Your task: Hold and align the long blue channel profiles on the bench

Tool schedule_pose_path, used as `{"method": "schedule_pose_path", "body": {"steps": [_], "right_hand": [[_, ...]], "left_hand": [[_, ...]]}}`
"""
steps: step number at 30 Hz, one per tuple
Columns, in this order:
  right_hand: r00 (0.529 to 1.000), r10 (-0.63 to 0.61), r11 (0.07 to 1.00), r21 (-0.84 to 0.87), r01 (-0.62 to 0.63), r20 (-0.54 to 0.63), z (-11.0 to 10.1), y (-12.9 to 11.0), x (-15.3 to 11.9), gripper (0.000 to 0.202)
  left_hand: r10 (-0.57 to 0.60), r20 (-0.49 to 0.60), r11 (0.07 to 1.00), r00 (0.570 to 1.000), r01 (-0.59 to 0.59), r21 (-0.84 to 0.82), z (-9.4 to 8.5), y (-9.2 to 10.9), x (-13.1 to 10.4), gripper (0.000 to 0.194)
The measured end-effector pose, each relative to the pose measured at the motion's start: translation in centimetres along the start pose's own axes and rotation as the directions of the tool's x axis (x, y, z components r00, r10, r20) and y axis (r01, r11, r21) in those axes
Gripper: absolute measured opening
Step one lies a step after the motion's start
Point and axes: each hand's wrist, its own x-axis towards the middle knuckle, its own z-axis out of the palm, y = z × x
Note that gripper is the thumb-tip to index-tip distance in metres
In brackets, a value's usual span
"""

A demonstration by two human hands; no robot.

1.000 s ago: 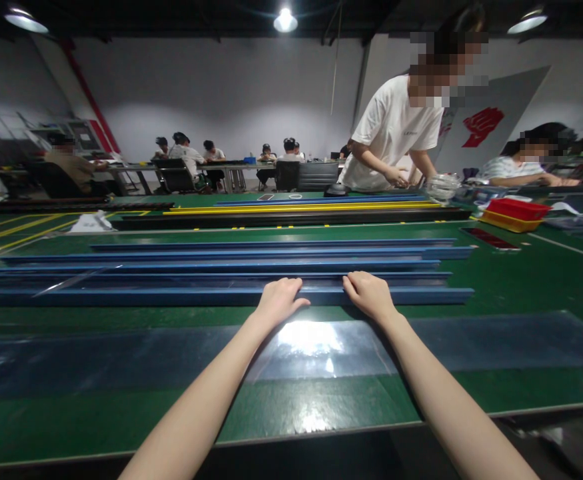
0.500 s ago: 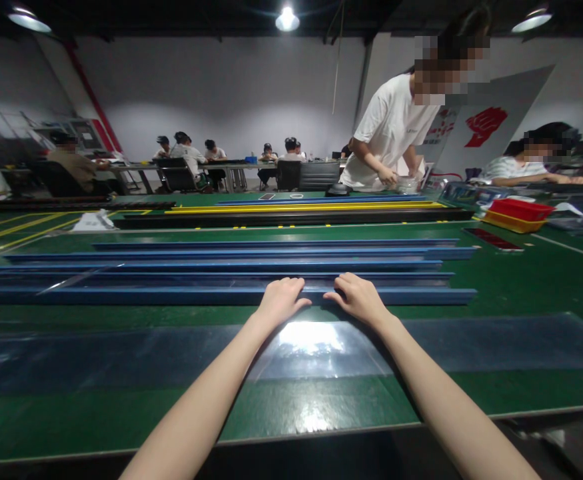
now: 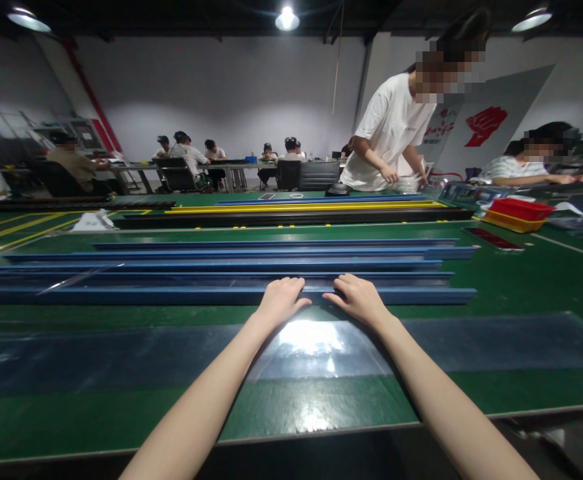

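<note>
My left hand (image 3: 282, 298) and my right hand (image 3: 357, 295) rest on the nearest long blue strip (image 3: 411, 295), a little way apart near its middle-right. On both hands the fingers curl over the top and the thumb points inward along the front side. The fingertips are hidden behind the strip. Several more blue strips (image 3: 271, 245) lie parallel behind it. Between my forearms and beyond them, a long clear plastic sheet (image 3: 461, 343) lies flat and reflects the lamp light.
The green table (image 3: 211, 417) ends at a front edge close to me. Farther back lie yellow strips (image 3: 291, 209) and a black strip (image 3: 296, 219). A red tray (image 3: 521, 209) and a phone (image 3: 494, 239) are at right. A co-worker in a white shirt (image 3: 391, 120) stands across, bent over a clear jar (image 3: 409, 183).
My hands and the blue strips have not visibly moved. Across the table, the standing co-worker has shifted slightly, with head and hands in a slightly different place.
</note>
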Motion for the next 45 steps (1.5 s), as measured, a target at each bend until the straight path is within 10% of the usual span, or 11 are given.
{"method": "schedule_pose_path", "body": {"steps": [45], "right_hand": [[0.990, 0.121, 0.991, 0.044, -0.124, 0.066, -1.1, 2.6, -1.2, 0.036]], "left_hand": [[0.030, 0.029, 0.999, 0.999, -0.031, 0.036, -0.5, -0.9, -0.1, 0.023]]}}
